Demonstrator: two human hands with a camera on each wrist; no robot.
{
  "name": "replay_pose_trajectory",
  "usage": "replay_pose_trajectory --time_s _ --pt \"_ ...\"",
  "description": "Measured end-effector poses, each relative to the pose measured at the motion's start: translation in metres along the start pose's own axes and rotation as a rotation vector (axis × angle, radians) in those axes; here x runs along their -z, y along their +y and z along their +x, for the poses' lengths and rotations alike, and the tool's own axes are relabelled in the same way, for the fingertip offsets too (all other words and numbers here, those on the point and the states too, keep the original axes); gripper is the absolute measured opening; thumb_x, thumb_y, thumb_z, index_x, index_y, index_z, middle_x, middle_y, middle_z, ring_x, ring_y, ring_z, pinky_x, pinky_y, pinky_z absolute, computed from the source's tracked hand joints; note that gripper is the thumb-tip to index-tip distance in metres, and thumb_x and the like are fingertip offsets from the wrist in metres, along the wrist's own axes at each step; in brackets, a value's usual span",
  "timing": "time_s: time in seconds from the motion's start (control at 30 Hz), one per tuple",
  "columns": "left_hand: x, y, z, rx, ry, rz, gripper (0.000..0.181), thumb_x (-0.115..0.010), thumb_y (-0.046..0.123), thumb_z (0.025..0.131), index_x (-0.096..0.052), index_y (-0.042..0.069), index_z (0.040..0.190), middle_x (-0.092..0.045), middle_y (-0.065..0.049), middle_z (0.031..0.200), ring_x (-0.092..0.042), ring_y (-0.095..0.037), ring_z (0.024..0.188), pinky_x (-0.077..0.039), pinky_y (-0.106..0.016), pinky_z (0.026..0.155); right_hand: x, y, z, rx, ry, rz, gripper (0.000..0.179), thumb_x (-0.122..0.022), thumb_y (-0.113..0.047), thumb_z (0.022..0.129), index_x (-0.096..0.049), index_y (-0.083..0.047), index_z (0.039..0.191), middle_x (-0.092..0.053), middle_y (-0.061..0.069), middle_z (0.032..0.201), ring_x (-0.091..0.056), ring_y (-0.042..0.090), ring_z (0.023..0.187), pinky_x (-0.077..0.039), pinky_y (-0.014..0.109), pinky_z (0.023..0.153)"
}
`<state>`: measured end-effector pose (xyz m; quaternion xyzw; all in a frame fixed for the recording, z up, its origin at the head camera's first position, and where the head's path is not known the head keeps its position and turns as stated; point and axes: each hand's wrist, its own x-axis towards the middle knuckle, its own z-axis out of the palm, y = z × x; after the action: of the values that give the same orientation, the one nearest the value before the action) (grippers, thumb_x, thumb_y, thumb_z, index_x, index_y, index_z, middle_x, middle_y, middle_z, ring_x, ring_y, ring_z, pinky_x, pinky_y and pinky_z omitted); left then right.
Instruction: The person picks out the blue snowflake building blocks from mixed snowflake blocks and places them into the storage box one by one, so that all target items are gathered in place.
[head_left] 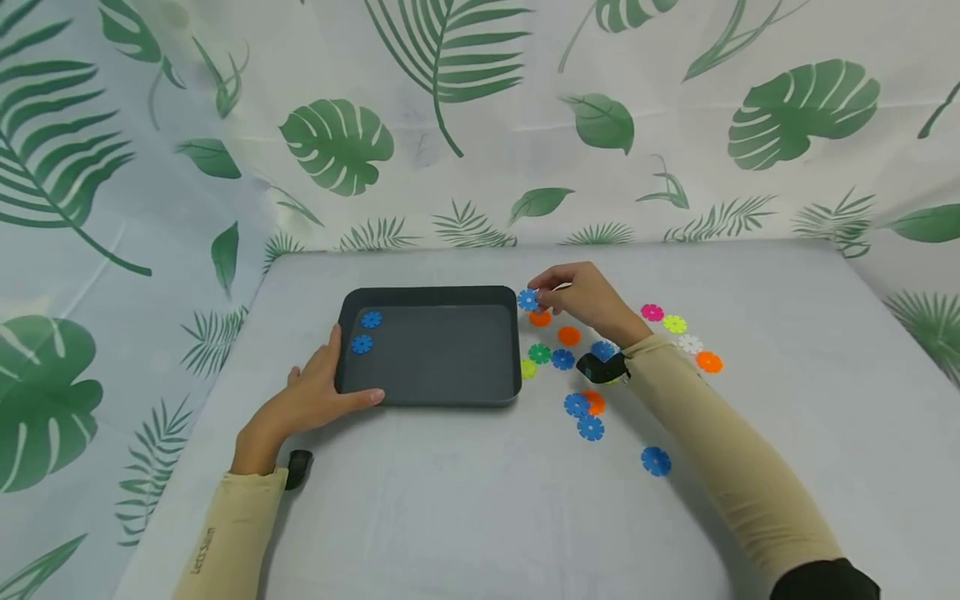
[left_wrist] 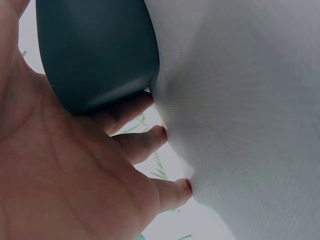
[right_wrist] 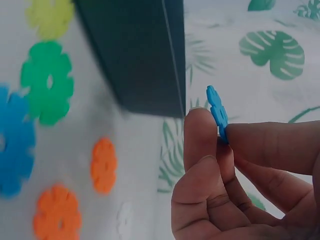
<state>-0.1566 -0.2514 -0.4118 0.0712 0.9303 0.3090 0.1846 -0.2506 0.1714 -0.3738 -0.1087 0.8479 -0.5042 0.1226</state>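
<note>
My right hand (head_left: 587,298) pinches a blue interlocking disc (right_wrist: 217,114) between thumb and fingertips, just beyond the right rim of a dark grey tray (head_left: 427,358). The disc has notched edges and is held above the table. At the tray's near left corner, my left hand (head_left: 318,387) rests with its thumb along the near rim and its straight fingers along the left side. The left wrist view shows the palm close against the tray and fingertips touching the cloth. Inside the tray lie two blue discs, one (head_left: 371,319) behind the other (head_left: 362,343).
Right of the tray, several loose discs lie scattered, including a green disc (head_left: 539,353), an orange disc (head_left: 568,336) and a pink disc (head_left: 652,312). A lone blue disc (head_left: 656,461) sits nearer. Leaf-printed cloth (head_left: 480,192) rises behind the white table (head_left: 450,500).
</note>
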Motion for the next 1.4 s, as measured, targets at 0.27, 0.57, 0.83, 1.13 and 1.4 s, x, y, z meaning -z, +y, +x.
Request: replay_pose_trajectory --time_s 0.27,0.57,0.83,1.13,1.4 --pt "-0.001 -0.001 0.001 0.007 -0.002 0.009 0.136 -0.073 0.068 0.092 0.019 0.003 0.168 0.002 -0.034 0.173 0.000 -0.052 0.160 0.008 -0.077 0.118 -0.018 -0.011 0.009 0.031 -0.049 0.049 0.024 -0.065 -0.009 0.105 -0.076 0.000 0.125 -0.076 0.018 0.105 -0.072 0.042 0.104 -0.055 0.055 0.095" --pt "0.000 -0.001 0.000 0.006 0.003 0.009 0.137 -0.074 0.068 0.091 0.019 0.003 0.168 0.000 -0.036 0.173 -0.001 -0.053 0.160 0.008 -0.078 0.117 -0.036 -0.023 0.014 0.073 -0.105 0.071 0.024 -0.064 -0.006 0.104 -0.077 -0.002 0.123 -0.076 0.017 0.101 -0.072 0.043 0.100 -0.056 0.053 0.091" --pt "-0.001 -0.002 0.000 0.004 0.005 0.005 0.136 -0.073 0.068 0.091 0.018 0.003 0.168 0.002 -0.033 0.174 0.000 -0.051 0.160 0.007 -0.077 0.118 -0.052 -0.032 0.025 0.114 -0.123 0.113 0.023 -0.064 -0.005 0.102 -0.078 -0.002 0.121 -0.077 0.013 0.096 -0.069 0.050 0.100 -0.055 0.047 0.078" --pt "-0.001 -0.001 0.001 0.009 0.004 0.006 0.136 -0.074 0.068 0.091 0.017 0.001 0.168 0.002 -0.031 0.175 0.001 -0.050 0.161 0.007 -0.076 0.119 -0.071 -0.042 0.033 0.141 -0.167 0.183 0.022 -0.065 -0.003 0.102 -0.078 0.000 0.119 -0.077 0.015 0.095 -0.069 0.052 0.103 -0.053 0.061 0.092" --pt "-0.001 -0.001 0.002 0.022 0.004 0.013 0.136 -0.073 0.069 0.091 0.016 0.001 0.168 0.001 -0.031 0.175 0.000 -0.051 0.160 0.007 -0.076 0.119 -0.090 -0.051 0.038 0.158 -0.198 0.229 0.021 -0.065 0.000 0.100 -0.077 0.003 0.117 -0.077 0.015 0.094 -0.070 0.052 0.101 -0.053 0.063 0.092"
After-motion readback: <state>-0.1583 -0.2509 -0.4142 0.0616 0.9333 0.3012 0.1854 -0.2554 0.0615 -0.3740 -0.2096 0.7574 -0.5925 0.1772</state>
